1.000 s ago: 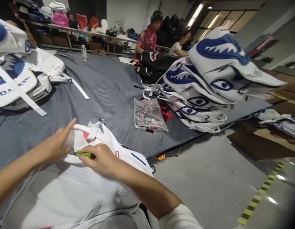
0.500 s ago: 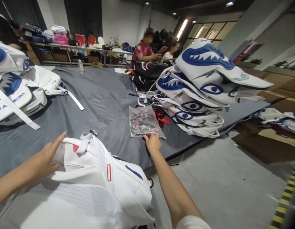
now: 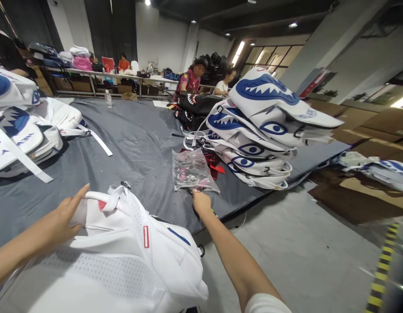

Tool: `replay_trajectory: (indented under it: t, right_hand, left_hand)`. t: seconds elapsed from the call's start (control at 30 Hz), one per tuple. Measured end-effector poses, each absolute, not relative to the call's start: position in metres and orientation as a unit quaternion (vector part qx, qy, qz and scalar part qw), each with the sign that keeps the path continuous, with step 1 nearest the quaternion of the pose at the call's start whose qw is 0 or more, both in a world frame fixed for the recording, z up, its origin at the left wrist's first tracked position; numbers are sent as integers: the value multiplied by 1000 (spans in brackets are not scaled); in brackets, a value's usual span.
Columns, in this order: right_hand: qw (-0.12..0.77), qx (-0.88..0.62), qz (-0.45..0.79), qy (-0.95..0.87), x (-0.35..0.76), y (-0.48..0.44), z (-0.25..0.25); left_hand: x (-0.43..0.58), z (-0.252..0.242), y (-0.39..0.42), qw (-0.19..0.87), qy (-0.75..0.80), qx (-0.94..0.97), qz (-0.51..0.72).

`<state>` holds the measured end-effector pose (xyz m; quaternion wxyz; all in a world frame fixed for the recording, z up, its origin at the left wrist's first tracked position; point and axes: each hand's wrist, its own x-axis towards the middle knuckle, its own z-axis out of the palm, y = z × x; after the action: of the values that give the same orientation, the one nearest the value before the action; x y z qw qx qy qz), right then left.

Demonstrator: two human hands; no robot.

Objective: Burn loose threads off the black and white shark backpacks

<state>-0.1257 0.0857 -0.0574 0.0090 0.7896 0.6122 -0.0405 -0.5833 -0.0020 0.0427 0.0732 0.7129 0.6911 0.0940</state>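
Note:
A white backpack [image 3: 116,278] with a red-edged label and dotted mesh panels lies at the table's near edge. My left hand [image 3: 62,219] rests against its upper end, fingers stretched and thumb apart. Beyond it, a clear plastic bag [image 3: 188,167] holds small dark and pink pieces that I cannot identify. At the bag's near edge is my right hand [image 3: 202,203], its fingers bent together and their tips hidden. A small dark bit shows beside them; what they hold is not clear. Red tags [image 3: 216,167] lie just right of the bag.
White backpacks with blue shark faces form a tall stack [image 3: 253,126] at right and a pile [image 3: 21,126] at left. Black backpacks [image 3: 195,106] lie farther back, near two seated people. A water bottle [image 3: 108,99] stands on the grey-covered table [image 3: 132,134]. Cardboard boxes [image 3: 377,124] are at far right.
My right hand has shifted slightly along the plastic bag's near edge, its fingers now more hidden. The left hand stays on the backpack. The view has turned slightly.

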Motion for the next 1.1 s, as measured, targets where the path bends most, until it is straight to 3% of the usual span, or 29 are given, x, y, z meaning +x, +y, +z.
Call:
replay_trajectory:
  t: [0.13,0.2,0.33,0.37,0.43,0.53,0.6,0.73,0.83,0.9,1.0,1.1]
  right_hand:
    - [-51,783,-14,620,-110,71,-30]
    - [-103,771,19,629,-117,52,-16]
    - [-256,637,75,723,-168,0,14]
    - [-317,555,92,764,-185,-14,23]
    - [-404,373,121,827,-218,-39,40]
    - [-402,221,130,879,-253,-63,59]
    - [-414,232,95,875,-264,-69,65]
    - [-489,410,-171,751,-279,-71,73]
    - [-440,397,-343,729,-297,-74,79]
    - [-427,376,-336,751,-308,-74,82]
    - [-431,374,-227,789,-314,-62,83]
    - [-413,375,-158,815,-322,-39,85]
  left_hand:
    - [-591,48,3,125,673,725,74]
    - [-588,55,-1,102,662,735,105]
    - [-551,85,-31,4,600,738,307]
    - [-536,93,-41,36,583,728,359]
    - [-506,104,-57,225,551,703,388]
    - [-479,103,-68,551,464,622,307]
    - [-478,96,-71,594,444,576,345]
    - [-491,82,-82,480,469,544,504]
    - [-495,72,-92,462,454,563,513]
    - [-499,66,-98,385,451,631,500]
    - [-522,57,-103,161,433,737,493]
    - [-560,47,-103,-18,530,716,453]
